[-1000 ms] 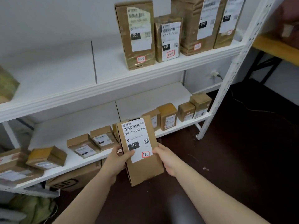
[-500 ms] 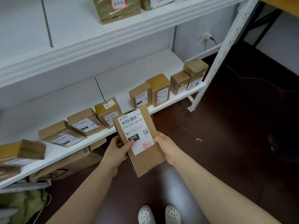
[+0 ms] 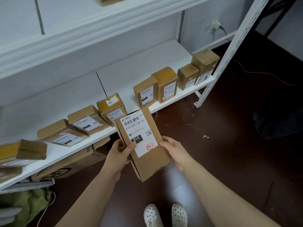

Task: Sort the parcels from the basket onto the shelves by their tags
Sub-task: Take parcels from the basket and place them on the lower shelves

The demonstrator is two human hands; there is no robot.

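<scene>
Parcel tagged 33-7 held label-up between both hands, in front of the lower shelf. Left hand grips its left edge; right hand grips its right edge.

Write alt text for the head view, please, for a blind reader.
The left hand and right hand hold a brown parcel, label up with a handwritten tag reading 33-7, before a low white shelf lined with smaller parcels.

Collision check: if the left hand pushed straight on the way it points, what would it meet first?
Probably the lower shelf at its front edge, then the upright 010 parcel standing there. The left hand grips the held parcel, which would arrive first. Depth is unclear.
</scene>
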